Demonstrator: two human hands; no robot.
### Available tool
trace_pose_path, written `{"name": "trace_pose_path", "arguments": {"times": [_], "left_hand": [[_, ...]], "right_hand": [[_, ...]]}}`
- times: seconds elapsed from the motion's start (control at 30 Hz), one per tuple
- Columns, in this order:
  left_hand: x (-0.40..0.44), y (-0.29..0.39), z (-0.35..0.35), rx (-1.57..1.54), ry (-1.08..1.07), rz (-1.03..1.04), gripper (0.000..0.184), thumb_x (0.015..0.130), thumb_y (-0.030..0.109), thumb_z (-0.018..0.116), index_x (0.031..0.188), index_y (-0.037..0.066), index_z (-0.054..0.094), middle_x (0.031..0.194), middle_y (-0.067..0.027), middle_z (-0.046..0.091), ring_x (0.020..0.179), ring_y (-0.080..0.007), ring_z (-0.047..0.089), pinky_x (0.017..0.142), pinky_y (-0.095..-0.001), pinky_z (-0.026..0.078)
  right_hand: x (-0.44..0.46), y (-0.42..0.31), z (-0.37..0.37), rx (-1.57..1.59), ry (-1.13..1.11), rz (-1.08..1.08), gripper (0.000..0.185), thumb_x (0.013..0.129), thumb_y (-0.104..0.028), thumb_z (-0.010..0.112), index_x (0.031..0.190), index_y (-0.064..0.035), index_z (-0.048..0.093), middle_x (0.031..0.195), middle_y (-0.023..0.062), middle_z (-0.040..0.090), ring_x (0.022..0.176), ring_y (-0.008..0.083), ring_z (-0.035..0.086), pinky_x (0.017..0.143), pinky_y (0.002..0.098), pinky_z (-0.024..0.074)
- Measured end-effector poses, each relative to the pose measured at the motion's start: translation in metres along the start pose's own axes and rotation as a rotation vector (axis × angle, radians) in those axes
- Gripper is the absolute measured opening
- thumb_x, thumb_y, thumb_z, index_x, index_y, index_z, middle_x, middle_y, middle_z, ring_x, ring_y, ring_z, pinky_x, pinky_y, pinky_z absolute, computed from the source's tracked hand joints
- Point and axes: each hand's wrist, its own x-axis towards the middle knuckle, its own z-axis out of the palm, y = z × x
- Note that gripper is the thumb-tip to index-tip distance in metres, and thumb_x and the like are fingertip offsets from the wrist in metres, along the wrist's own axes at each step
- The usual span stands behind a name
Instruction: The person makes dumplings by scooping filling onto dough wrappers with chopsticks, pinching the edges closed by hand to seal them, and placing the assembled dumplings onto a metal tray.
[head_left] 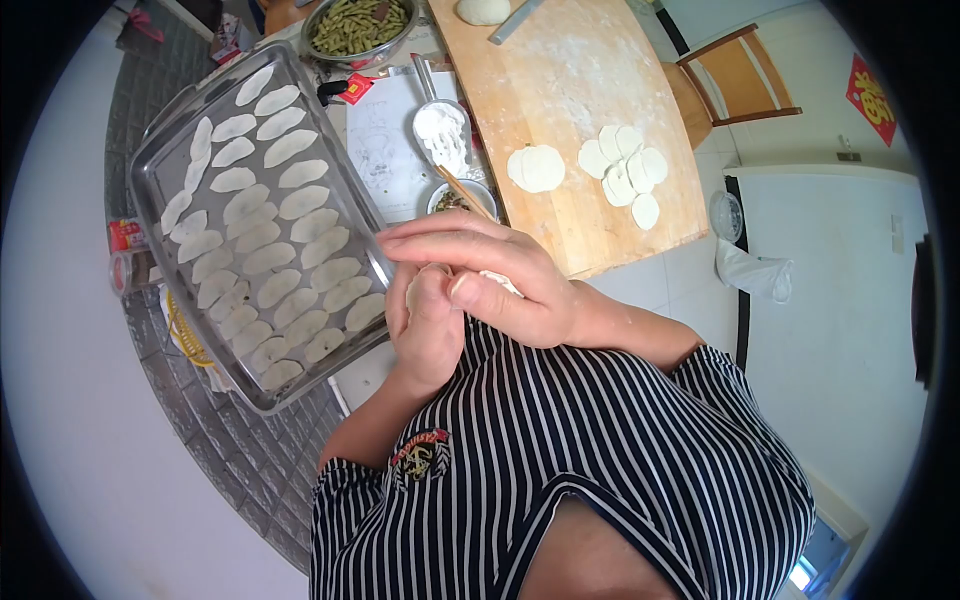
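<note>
My left hand (430, 325) and my right hand (510, 275) are closed together in front of my chest. A dumpling (503, 284) is pressed between them; only a pale edge of its dough shows, and the rest is hidden by my fingers and thumbs. Just beyond my hands stands a bowl (487, 188) of dark chopped filling, with chopsticks (466, 192) leaning in it. To the left, a large metal tray (262, 402) holds rows of folded dumplings (268, 259). Round dough wrappers (536, 168) lie on the wooden board (590, 248), some in an overlapping cluster.
A scoop of flour (441, 135) rests on a paper sheet (375, 150) behind the filling. Farther back are a metal bowl of green pods (358, 28), a dough ball (484, 10) and a flat metal blade (515, 20). A wooden chair (740, 75) stands at the right.
</note>
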Motion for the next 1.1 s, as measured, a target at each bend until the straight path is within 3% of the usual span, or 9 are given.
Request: {"name": "trace_pose_path", "arguments": {"times": [0.2,0.27,0.43,0.57,0.67,0.77,0.9,0.97,1.1], "left_hand": [[0.002,0.026,0.006,0.409,-0.002,-0.081,0.044,0.104,0.035,0.035,0.120,-0.003,0.050,0.113,-0.0080,0.055,0.102,-0.0145,0.053,0.090,-0.0314,0.041],[0.001,0.029,0.007,0.401,-0.025,-0.083,0.038,0.104,0.028,0.039,0.107,-0.005,0.059,0.099,-0.0117,0.064,0.087,-0.0169,0.060,0.078,-0.0296,0.046],[0.004,0.042,0.007,0.538,-0.042,-0.047,0.035,0.104,0.023,0.039,0.104,-0.005,0.059,0.092,-0.0117,0.065,0.083,-0.0169,0.061,0.074,-0.0294,0.047],[0.002,0.040,0.010,0.712,0.043,-0.121,0.038,0.105,0.026,0.038,0.097,-0.005,0.059,0.090,-0.0046,0.061,0.083,-0.0093,0.051,0.072,-0.0271,0.041],[0.003,0.031,0.004,0.773,0.167,-0.241,0.038,0.105,0.025,0.038,0.093,-0.003,0.061,0.085,-0.0051,0.061,0.079,-0.0092,0.052,0.071,-0.0266,0.042],[0.014,0.014,-0.001,0.558,0.382,-0.234,0.042,0.105,0.026,0.035,0.094,-0.003,0.062,0.085,-0.0070,0.063,0.080,-0.0106,0.056,0.073,-0.0260,0.043],[0.024,0.010,-0.025,0.823,0.232,-0.030,0.048,0.106,0.029,0.030,0.107,-0.006,0.063,0.109,-0.0137,0.064,0.102,-0.0189,0.059,0.090,-0.0316,0.045],[0.027,0.009,-0.028,0.912,0.181,0.058,0.048,0.106,0.029,0.030,0.111,-0.006,0.063,0.119,-0.0158,0.062,0.110,-0.0216,0.059,0.095,-0.0338,0.045],[0.025,0.012,-0.016,0.449,0.158,-0.266,0.045,0.104,0.031,0.041,0.119,-0.007,0.060,0.119,-0.0186,0.062,0.110,-0.0205,0.059,0.095,-0.0305,0.047]], "right_hand": [[0.004,-0.002,-0.014,-0.278,-0.064,-0.085,0.042,0.103,-0.023,0.038,0.133,0.0037,0.050,0.136,0.0234,0.050,0.125,0.0349,0.050,0.104,0.0421,0.0399],[0.006,-0.001,-0.017,-0.384,-0.103,-0.196,0.043,0.103,-0.024,0.037,0.135,0.0032,0.049,0.139,0.0234,0.047,0.128,0.0354,0.048,0.105,0.0420,0.0391],[0.000,-0.003,-0.003,0.128,-0.124,0.049,0.043,0.103,-0.020,0.039,0.140,0.0021,0.043,0.148,0.0231,0.037,0.136,0.0349,0.040,0.111,0.0437,0.0329],[-0.008,0.004,0.006,-0.051,-0.020,0.064,0.040,0.103,-0.018,0.036,0.136,0.0025,0.045,0.144,0.0216,0.043,0.127,0.0342,0.050,0.105,0.0379,0.0425],[-0.010,0.009,0.003,0.012,-0.070,0.235,0.047,0.104,-0.026,0.036,0.141,0.0029,0.039,0.148,0.0232,0.036,0.137,0.0338,0.037,0.112,0.0402,0.0318],[-0.012,0.019,0.009,0.062,0.038,0.344,0.049,0.104,-0.027,0.041,0.141,0.0037,0.038,0.146,0.0221,0.040,0.136,0.0314,0.039,0.111,0.0390,0.0338],[-0.014,0.021,0.009,0.358,0.179,0.739,0.054,0.098,-0.025,0.057,0.142,0.0013,0.038,0.132,0.0161,0.053,0.123,0.0209,0.052,0.103,0.0320,0.0443],[-0.012,0.023,0.011,0.535,0.186,0.675,0.046,0.096,-0.018,0.060,0.135,0.0025,0.048,0.118,0.0133,0.062,0.105,0.0162,0.063,0.091,0.0264,0.0526],[-0.007,0.016,0.009,0.612,0.305,0.818,0.030,0.096,-0.013,0.058,0.121,0.0050,0.059,0.102,0.0128,0.068,0.086,0.0158,0.069,0.078,0.0251,0.0581]]}}
